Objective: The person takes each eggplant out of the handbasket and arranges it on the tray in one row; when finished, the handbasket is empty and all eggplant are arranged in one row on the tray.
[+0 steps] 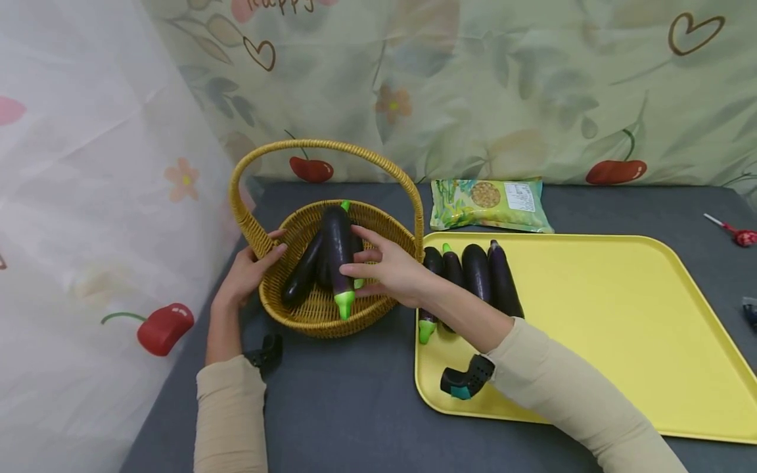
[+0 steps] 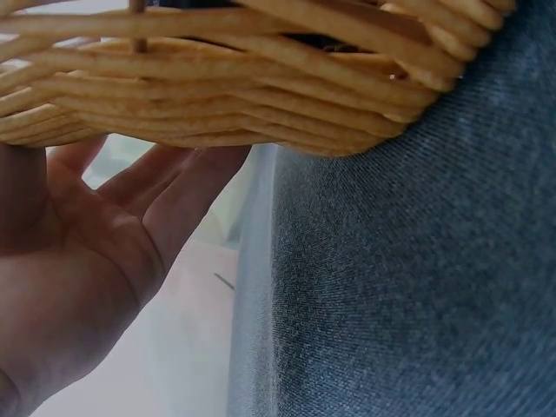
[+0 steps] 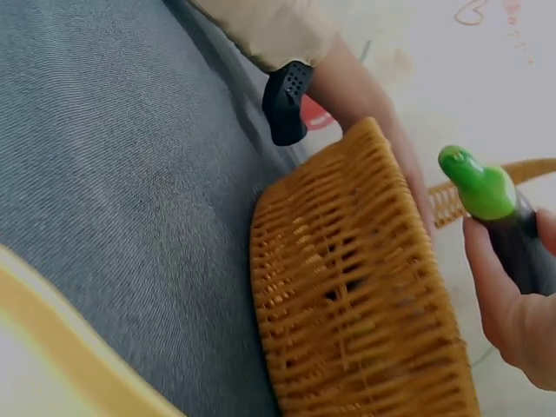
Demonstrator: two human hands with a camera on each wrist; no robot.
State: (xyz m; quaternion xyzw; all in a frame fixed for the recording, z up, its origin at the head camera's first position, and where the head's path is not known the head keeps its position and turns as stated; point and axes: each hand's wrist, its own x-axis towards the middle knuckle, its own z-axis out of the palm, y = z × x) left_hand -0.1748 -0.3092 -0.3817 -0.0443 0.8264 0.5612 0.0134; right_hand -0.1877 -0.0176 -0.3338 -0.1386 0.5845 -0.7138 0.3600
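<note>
My right hand [image 1: 393, 269] holds a dark purple eggplant [image 1: 337, 243] above the wicker basket [image 1: 331, 328], its green stem end toward me. The right wrist view shows that green cap [image 3: 488, 193] between thumb and fingers, higher than the basket rim. At the basket's left side, by the foot of the tall handle [image 1: 319, 144], my left hand [image 1: 244, 272] grips the rim. Its fingers lie against the outer weave in the left wrist view. Other eggplants [image 1: 303, 272] lie inside the basket, partly hidden under the held one.
Right of the basket, a yellow tray [image 1: 591, 328] bears several eggplants [image 1: 476, 269] along its left side, partly covered by my right forearm. A green food packet [image 1: 487, 205] lies behind the tray. A red lollipop [image 1: 744, 236] is at the far right. Printed curtains stand behind and left.
</note>
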